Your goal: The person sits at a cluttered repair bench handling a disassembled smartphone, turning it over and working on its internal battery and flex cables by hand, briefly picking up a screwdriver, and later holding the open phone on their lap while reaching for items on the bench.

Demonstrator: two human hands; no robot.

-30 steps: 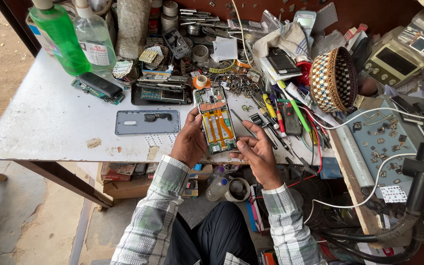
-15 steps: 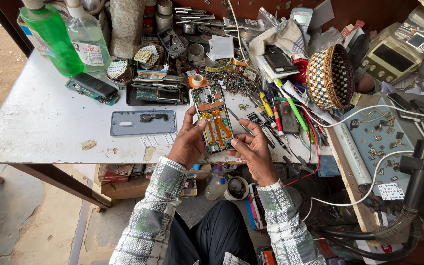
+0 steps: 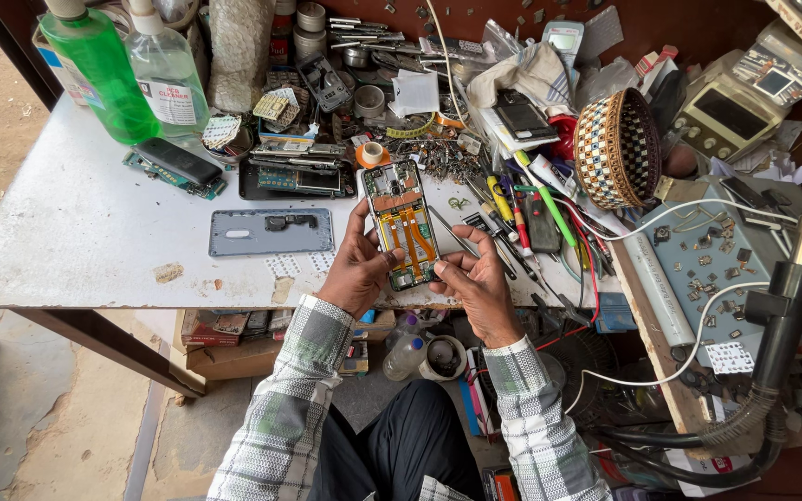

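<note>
The left hand (image 3: 356, 271) hides the opened phone's (image 3: 401, 223) left edge. At the worktop's (image 3: 67, 250) far left corner, the green bottle's (image 3: 99, 70) top is cut off. Parts at the far edge are too small to tell.

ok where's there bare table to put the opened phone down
The widest bare patch of the white table lies left of the grey back cover, below the green bottle. A thinner strip runs under the cover to the left hand. Right of the opened phone, the tools crowd it.
</note>
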